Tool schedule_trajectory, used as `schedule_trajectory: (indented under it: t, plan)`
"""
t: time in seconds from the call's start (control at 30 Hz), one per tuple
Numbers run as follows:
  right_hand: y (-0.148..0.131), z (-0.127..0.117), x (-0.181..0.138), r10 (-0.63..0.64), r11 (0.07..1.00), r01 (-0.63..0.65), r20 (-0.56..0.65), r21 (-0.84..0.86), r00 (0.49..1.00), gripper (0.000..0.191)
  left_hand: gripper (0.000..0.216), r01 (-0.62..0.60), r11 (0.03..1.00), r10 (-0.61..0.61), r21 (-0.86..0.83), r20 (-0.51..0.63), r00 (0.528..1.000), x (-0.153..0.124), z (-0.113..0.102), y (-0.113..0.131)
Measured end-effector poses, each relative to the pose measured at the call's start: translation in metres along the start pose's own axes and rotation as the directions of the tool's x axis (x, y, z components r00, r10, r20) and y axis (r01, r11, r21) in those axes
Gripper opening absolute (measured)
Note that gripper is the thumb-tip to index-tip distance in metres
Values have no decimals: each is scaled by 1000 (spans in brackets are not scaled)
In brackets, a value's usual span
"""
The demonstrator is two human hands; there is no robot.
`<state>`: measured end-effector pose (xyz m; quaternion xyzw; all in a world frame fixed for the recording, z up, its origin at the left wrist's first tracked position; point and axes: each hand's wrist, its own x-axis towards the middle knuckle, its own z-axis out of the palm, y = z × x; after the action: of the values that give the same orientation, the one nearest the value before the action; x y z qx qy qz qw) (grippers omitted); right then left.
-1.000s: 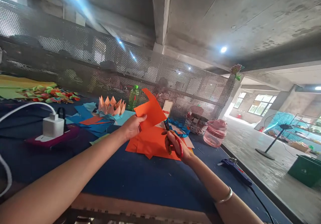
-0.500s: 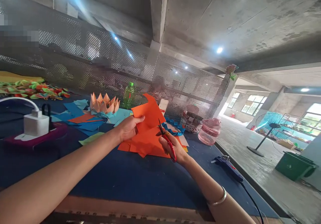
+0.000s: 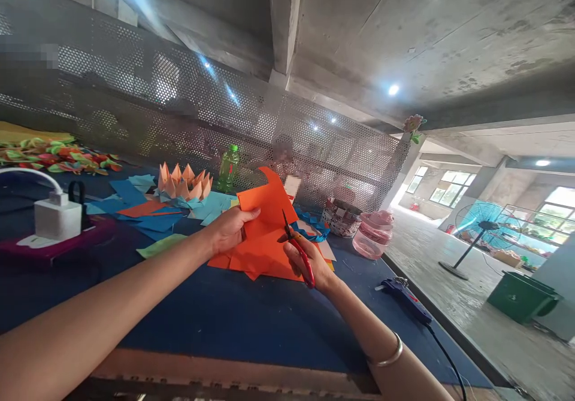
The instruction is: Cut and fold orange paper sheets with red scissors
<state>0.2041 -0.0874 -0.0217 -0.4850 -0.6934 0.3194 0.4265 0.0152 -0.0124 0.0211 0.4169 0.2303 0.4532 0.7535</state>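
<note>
Between thumb and fingers, my left hand (image 3: pixel 231 228) pinches the left edge of an orange sheet of paper (image 3: pixel 265 200) held upright, its top corner curling over. My right hand (image 3: pixel 314 260) is closed round the red handles of a pair of scissors (image 3: pixel 302 256). Their dark blades point up at the lower right part of the sheet; whether they touch it I cannot tell. Beneath both hands lies a pile of orange paper (image 3: pixel 269 263) on the blue tabletop (image 3: pixel 251 323). Behind my right hand sits a blue folded-paper ring (image 3: pixel 317 224).
A peach folded-paper flower (image 3: pixel 184 184), blue paper pieces (image 3: pixel 153 224) and a green bottle (image 3: pixel 229 167) stand left of centre. A white charger (image 3: pixel 58 216) is at left. On the right are a patterned basket (image 3: pixel 341 215), a pink container (image 3: pixel 374 236) and a corded blue glue gun (image 3: pixel 406 299).
The view has shifted slightly, so the tabletop things appear a little further left. Both hands keep their holds on the paper and the scissors, almost in the same place.
</note>
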Motion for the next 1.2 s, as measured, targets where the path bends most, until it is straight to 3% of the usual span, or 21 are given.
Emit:
schedule_trajectory:
  t: [0.4, 0.7, 1.03, 1.2]
  plan:
    - [2, -1, 1, -6, 1000, 6, -4, 12, 1000, 45, 31, -21, 999, 21, 34, 25, 999, -2, 0, 1]
    - [6, 0, 1, -33, 999, 33, 5, 16, 999, 49, 32, 28, 1000, -28, -3, -9, 1000, -3, 2, 1]
    - [2, 1, 1, 77, 997, -77, -19, 21, 997, 46, 29, 5, 1000, -5, 23, -8, 1000, -3, 2, 0]
    - [4, 1, 2, 81, 996, -83, -94, -16, 992, 43, 27, -7, 999, 8, 35, -21, 1000, -2, 1, 0]
